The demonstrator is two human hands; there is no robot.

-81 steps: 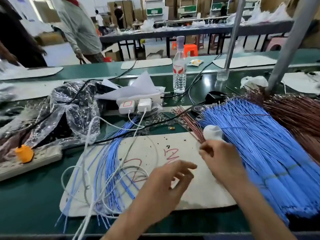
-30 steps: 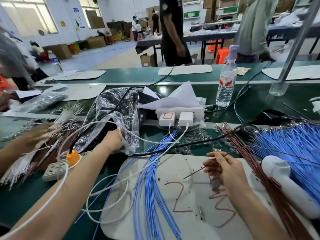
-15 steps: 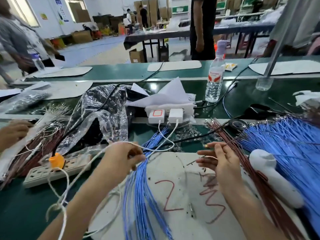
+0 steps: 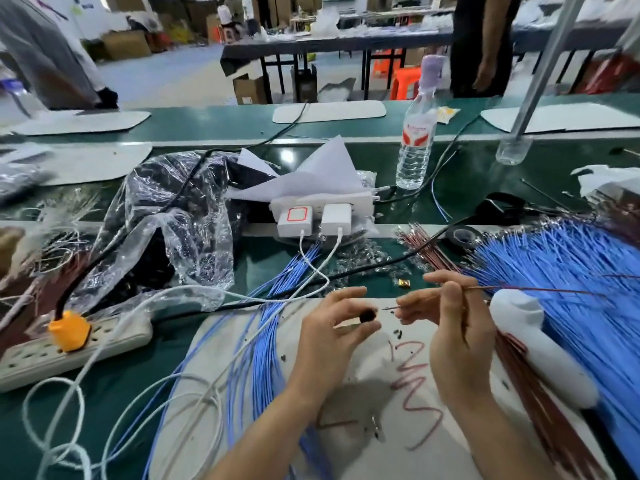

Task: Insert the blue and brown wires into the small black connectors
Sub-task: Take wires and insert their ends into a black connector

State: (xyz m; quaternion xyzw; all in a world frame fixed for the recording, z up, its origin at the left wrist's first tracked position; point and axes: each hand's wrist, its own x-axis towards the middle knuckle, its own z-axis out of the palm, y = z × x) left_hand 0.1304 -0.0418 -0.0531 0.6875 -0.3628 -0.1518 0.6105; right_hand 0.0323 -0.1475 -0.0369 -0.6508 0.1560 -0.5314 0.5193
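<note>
The left hand pinches a small black connector. The right hand pinches a brown wire, its tip just short of the connector. Insertion looks imminent; next, the tip needs aligning with the socket.

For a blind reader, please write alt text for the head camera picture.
A left hand pinches a small black connector; the right hand holds a brown wire with its tip just short of it. Blue wires lie piled at the right.
</note>
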